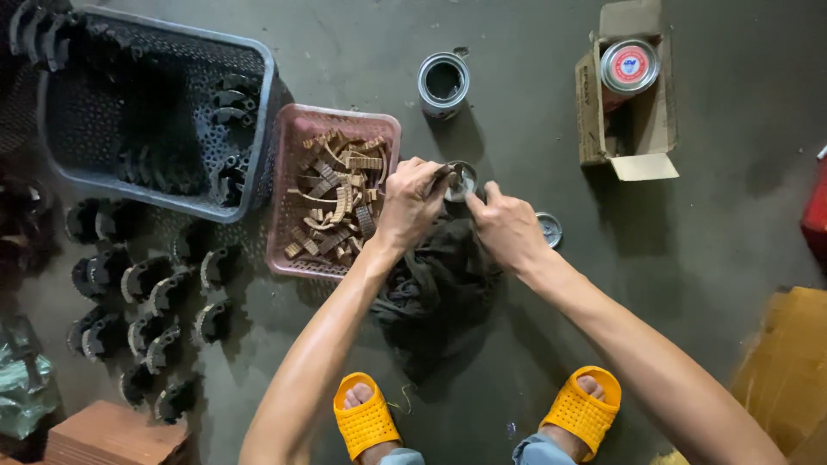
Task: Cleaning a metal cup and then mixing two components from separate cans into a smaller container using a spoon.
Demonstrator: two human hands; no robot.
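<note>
Viewed from above, over grey concrete floor (706, 258). Left hand (412, 205) closed around small round metal tin (461, 181), held just above floor between pink basket (297, 138) and dark rag (439, 293). Right hand (508, 228) alongside, fingers curled, thumb reaching toward tin's rim; cannot tell whether actually gripping it. Loose round lid (549, 229) lying flat just right of right hand. Open silver can (444, 83) standing upright beyond the hands, well apart from them. Cardboard box (629, 129) further right, flaps open, sealed can with red-and-white lid (630, 66) inside. Pink basket filled with tan curved lining strips (340, 194). Grey basket (155, 112) touching its left side, holding black curved shoes (226, 96); more of them set out in rows (146, 293) on floor. Yellow sandals (366, 426) at bottom edge.
</note>
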